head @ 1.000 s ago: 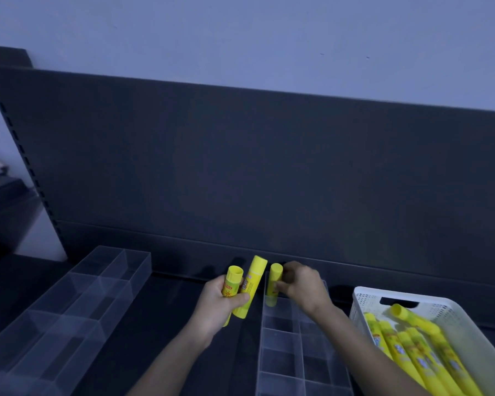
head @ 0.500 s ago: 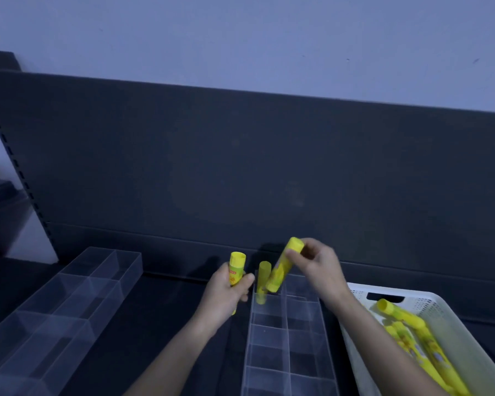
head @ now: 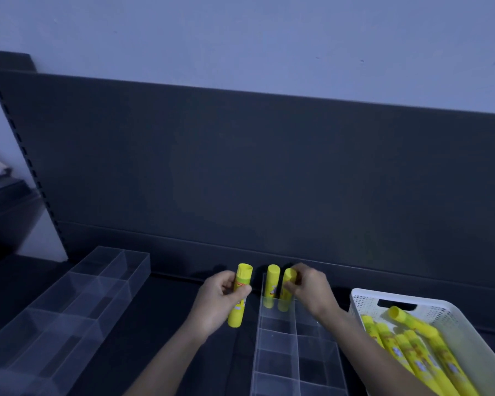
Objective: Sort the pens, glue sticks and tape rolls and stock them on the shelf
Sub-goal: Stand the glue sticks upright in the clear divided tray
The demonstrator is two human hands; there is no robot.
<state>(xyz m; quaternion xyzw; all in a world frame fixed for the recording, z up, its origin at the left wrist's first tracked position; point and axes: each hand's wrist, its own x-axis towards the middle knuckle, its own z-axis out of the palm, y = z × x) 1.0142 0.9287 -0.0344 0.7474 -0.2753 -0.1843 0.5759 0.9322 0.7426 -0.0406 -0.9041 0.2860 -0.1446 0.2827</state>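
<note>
1. Half a second ago the right hand (head: 312,288) held the lowered glue stick (head: 287,287) tilted above the clear organizer (head: 275,341). Now that stick is nearly upright, with its lower end inside the cell at the organizer's far end, in the lower centre of the frame.
2. It is just beside the standing glue stick (head: 272,284), which was already in that cell. Both appear to be in the left column.
3. A second ago the left hand (head: 219,300) carried two sticks; now it has one, the left-hand glue stick (head: 239,295).
4. The right hand reaches in from the lower right, its fingers curled round the cap end of the lowered glue stick.
5. The left hand is wrapped round the middle of its stick, thumb across the front. It holds the stick upright, cap up, left of the organizer and apart from it.
6. The bases of the two sticks in the cell are blurred behind the clear wall, so I cannot tell whether the lowered one touches the bottom.
7. The white basket (head: 363,300) at the lower right is cut by the frame edge. The basket glue sticks (head: 412,347) lie in it, their labels unreadable.
8. A second clear tray (head: 69,295) sits at the lower left, partly cut off.
</note>
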